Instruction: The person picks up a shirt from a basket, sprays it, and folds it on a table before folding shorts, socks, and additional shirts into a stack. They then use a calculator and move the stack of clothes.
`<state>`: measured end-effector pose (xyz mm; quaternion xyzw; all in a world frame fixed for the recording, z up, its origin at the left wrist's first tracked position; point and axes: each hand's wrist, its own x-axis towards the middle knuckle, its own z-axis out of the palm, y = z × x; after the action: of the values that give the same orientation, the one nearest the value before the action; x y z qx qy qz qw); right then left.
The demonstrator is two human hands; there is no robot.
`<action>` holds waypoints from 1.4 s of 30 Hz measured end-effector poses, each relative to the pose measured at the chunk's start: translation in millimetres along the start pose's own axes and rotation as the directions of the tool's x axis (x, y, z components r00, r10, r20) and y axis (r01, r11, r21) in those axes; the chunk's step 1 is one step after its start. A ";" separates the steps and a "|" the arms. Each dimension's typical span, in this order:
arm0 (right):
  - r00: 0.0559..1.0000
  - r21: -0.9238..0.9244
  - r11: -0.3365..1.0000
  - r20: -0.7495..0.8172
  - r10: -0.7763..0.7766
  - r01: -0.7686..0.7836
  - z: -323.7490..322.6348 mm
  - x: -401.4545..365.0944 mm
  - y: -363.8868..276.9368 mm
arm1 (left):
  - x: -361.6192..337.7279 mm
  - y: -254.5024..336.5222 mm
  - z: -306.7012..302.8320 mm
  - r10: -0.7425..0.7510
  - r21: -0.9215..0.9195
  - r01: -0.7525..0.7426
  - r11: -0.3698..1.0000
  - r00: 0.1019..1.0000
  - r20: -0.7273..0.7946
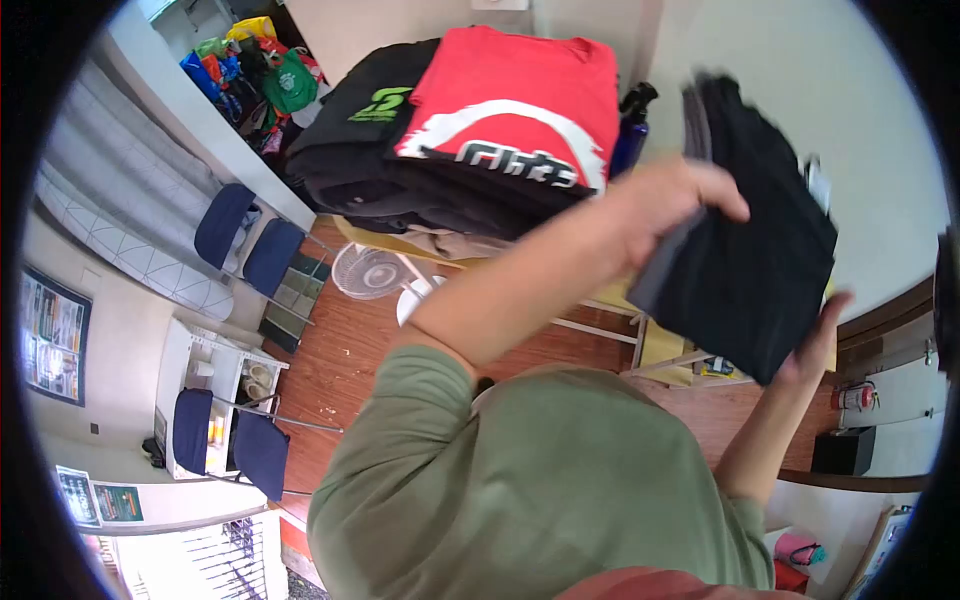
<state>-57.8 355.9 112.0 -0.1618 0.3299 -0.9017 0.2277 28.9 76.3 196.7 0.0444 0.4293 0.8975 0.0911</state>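
A folded black garment (755,240) with a grey edge is held up at the right of the view, slightly blurred. My left hand (675,205) is closed on its left side, the thumb lying over the dark cloth. At its lower right corner, my right hand (815,345) holds the garment from below, partly hidden by it. Left of the garment, a red shirt (520,100) with a white and black print lies folded on top of a pile of dark clothes (350,165). A dark blue spray bottle (632,130) stands between the pile and the garment.
The pile rests on a wooden table (400,242) against the wall. Below are a white fan (372,272) and a wooden frame (665,372). Dark blue folding chairs (272,258) and a white shelf (215,360) stand at the left. A fire extinguisher (853,398) is at the right.
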 end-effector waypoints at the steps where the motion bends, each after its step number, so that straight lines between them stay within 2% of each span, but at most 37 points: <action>1: 0.992 -0.144 0.986 -0.079 -0.094 0.082 42.9 18.9 3.3 | -15.0 27.8 -16.1 0.282 0.426 -0.247 0.870 0.959 -0.020; 2: 0.970 -0.288 0.946 -0.142 -0.196 0.149 99.1 37.4 11.2 | -32.5 61.0 -28.4 0.380 0.413 -0.355 0.839 0.925 0.024; 3: 0.976 -0.367 0.907 0.018 -0.217 0.208 152.8 51.1 19.9 | -67.2 95.6 -7.5 0.396 0.485 -0.237 0.842 0.881 -0.259; 4: 0.967 -0.436 0.863 0.114 -0.228 0.255 194.2 68.4 30.4 | -80.9 130.9 -20.8 0.272 0.316 -0.221 0.923 0.954 -0.128; 5: 0.960 -0.424 0.865 0.191 -0.204 0.269 224.6 92.0 40.8 | -90.0 168.7 -35.8 0.161 0.142 -0.164 0.976 0.986 0.032; 7: 0.935 -0.375 0.887 0.322 -0.147 0.268 267.1 147.7 63.6 | -126.2 227.6 -56.5 0.331 0.422 -0.226 0.878 0.923 -0.194; 9: 0.946 -0.369 0.889 0.275 -0.173 0.270 342.1 139.5 106.1 | -155.4 275.1 -85.5 0.474 0.603 -0.217 0.768 0.826 -0.306; 10: 0.932 -0.264 0.945 0.351 -0.092 0.193 351.5 161.7 116.4 | -170.4 296.7 -108.3 0.414 0.592 -0.165 0.789 0.855 -0.313; 11: 0.934 -0.343 0.927 0.357 -0.018 0.149 351.2 175.2 140.6 | -182.7 309.9 -131.4 0.354 0.581 -0.115 0.806 0.880 -0.317; 13: 0.923 -0.499 0.863 0.362 0.132 0.073 350.3 202.3 189.4 | -208.1 290.1 -162.5 0.396 0.708 0.144 0.691 0.744 -0.538; 14: 0.942 -0.497 0.866 0.315 0.118 0.058 344.7 196.3 213.6 | -207.1 285.3 -201.9 0.379 0.688 0.164 0.707 0.734 -0.564; 15: 0.976 -0.710 0.702 0.183 0.116 0.049 328.8 200.8 239.6 | -203.1 281.1 -245.3 0.361 0.672 0.187 0.717 0.724 -0.587; 16: 0.964 -0.743 0.667 0.210 0.164 0.048 314.2 205.0 256.2 | -202.2 274.8 -283.9 0.279 0.629 0.223 0.745 0.752 -0.597; 17: 0.948 -0.778 0.626 0.233 0.216 0.049 314.1 200.2 259.0 | -199.5 268.4 -288.9 0.195 0.582 0.259 0.771 0.774 -0.602; 18: 0.970 -0.854 0.486 0.238 0.051 0.185 315.0 195.2 260.2 | -197.6 267.6 -291.8 0.276 0.648 0.248 0.720 0.754 -0.595; 19: 0.916 -0.875 0.279 0.397 -0.051 0.395 318.7 196.5 251.0 | -193.6 270.7 -292.3 0.526 0.843 0.283 0.458 0.678 -0.513; 20: 0.829 -0.830 0.042 0.549 -0.106 0.556 322.7 195.6 239.5 | -189.5 274.4 -276.5 0.720 0.927 0.345 0.149 0.604 -0.341; 21: 0.720 -0.724 -0.206 0.686 -0.111 0.658 325.1 194.5 226.9 | -182.7 279.5 -263.1 0.835 0.893 0.420 -0.162 0.541 -0.103; 22: 0.726 -0.711 -0.306 0.683 -0.084 0.633 330.6 196.2 215.4 | -177.9 288.6 -255.8 0.748 0.930 0.203 -0.307 0.655 0.104; 23: 0.800 -0.755 -0.305 0.598 0.045 0.581 333.8 192.5 210.8 | -169.3 291.1 -237.3 0.633 0.899 0.061 -0.434 0.731 0.255; 25: 0.889 -0.836 -0.324 0.366 0.274 0.443 336.3 185.9 202.8 | -145.4 270.0 -235.9 0.446 0.855 0.014 -0.518 0.857 0.256; 26: 0.843 -0.776 -0.339 0.449 0.296 0.532 321.1 182.4 206.1 | -131.5 258.6 -260.4 0.199 0.727 -0.067 -0.683 0.941 0.274; 27: 0.794 -0.713 -0.353 0.515 0.322 0.606 301.5 175.0 209.3 | -117.6 251.0 -286.1 -0.062 0.564 -0.195 -0.803 0.967 0.247; 28: 0.829 -0.839 -0.122 0.484 0.279 0.531 295.6 160.9 199.5 | -114.6 248.2 -275.1 0.016 0.693 -0.093 -0.715 0.989 0.149; 29: 0.858 -0.889 0.121 0.459 0.230 0.442 288.6 145.7 188.4 | -117.8 249.0 -263.4 0.080 0.793 0.024 -0.609 0.996 0.031; 30: 0.888 -0.851 0.350 0.449 0.099 0.392 275.2 129.2 180.0 | -120.6 258.4 -273.3 0.071 0.800 -0.019 -0.600 0.995 0.077; 31: 0.939 -0.865 0.370 0.335 -0.078 0.339 265.0 101.3 165.5 | -123.8 263.2 -279.0 0.070 0.806 -0.046 -0.591 0.992 0.108; 33: 0.912 -0.901 0.293 0.209 -0.354 0.320 199.9 75.1 146.0 | -135.3 246.3 -218.2 0.346 0.794 0.237 -0.560 0.937 -0.035; 34: 0.753 -0.931 0.103 0.213 -0.623 0.349 152.2 66.7 141.1 | -143.8 244.5 -196.1 0.421 0.734 0.232 -0.638 0.903 0.081; 35: 0.585 -0.943 -0.192 0.320 -0.745 0.271 96.9 59.7 120.9 | -150.4 241.8 -174.5 0.481 0.665 0.242 -0.706 0.854 0.199; 36: 0.494 -0.924 -0.383 0.327 -0.806 -0.013 51.7 39.8 100.2 | -152.9 220.5 -136.9 0.648 0.811 0.151 -0.566 0.689 0.324; 37: 0.429 -0.979 -0.141 0.065 -0.901 -0.147 -13.0 22.6 86.8 | -156.4 187.7 -98.5 0.794 0.905 0.006 -0.426 0.481 0.371; 38: 0.306 -0.957 0.228 -0.275 -0.911 -0.182 -85.1 0.7 77.3 | -169.1 145.7 -88.3 0.863 0.788 -0.609 0.088 0.441 0.245; 39: 0.176 -0.809 0.566 -0.587 -0.790 -0.159 -131.1 -11.3 68.0 | -154.7 104.1 -74.2 0.867 0.679 -0.729 0.086 0.390 0.309; 40: 0.205 -0.774 0.613 -0.633 -0.746 -0.161 -134.2 -14.8 63.1 | -128.9 65.5 -51.7 0.789 0.639 -0.768 0.050 0.423 0.446; 41: 0.236 -0.738 0.655 -0.674 -0.700 -0.161 -132.8 -19.2 61.8 | -96.7 25.1 -32.9 0.675 0.628 -0.775 0.078 0.504 0.539; 42: 0.274 -0.702 0.692 -0.708 -0.651 -0.167 -131.4 -20.6 58.1 | -59.1 -18.1 -20.5 0.583 0.638 -0.746 0.188 0.608 0.539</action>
<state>-80.9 395.7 -25.7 0.2694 0.6594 -0.6604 -0.2375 85.9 59.9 169.7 0.3415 0.7202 0.5226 -0.3027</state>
